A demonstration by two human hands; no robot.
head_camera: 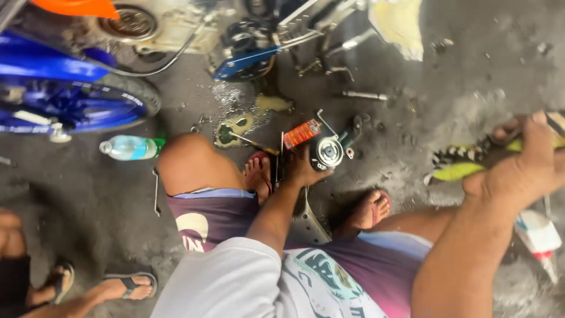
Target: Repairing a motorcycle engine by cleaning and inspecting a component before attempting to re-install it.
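Note:
My left hand (304, 169) reaches down between my knees and grips a round metal engine part (327, 152) resting on the floor. A small orange-red can or box (301, 133) lies just beside it. My right hand (528, 162) is stretched out to the right and closed on a yellow-green and black patterned cloth or glove (461, 164) on the floor. I am squatting in purple shorts and red sandals.
A blue motorcycle wheel (76, 103) stands at the upper left, engine parts (253, 41) at the top. A plastic bottle (130, 147) lies by my left knee. A white squeeze bottle (538, 235) sits at right. Another person's sandalled feet (126, 285) are at lower left. Oil stains and bolts dot the concrete.

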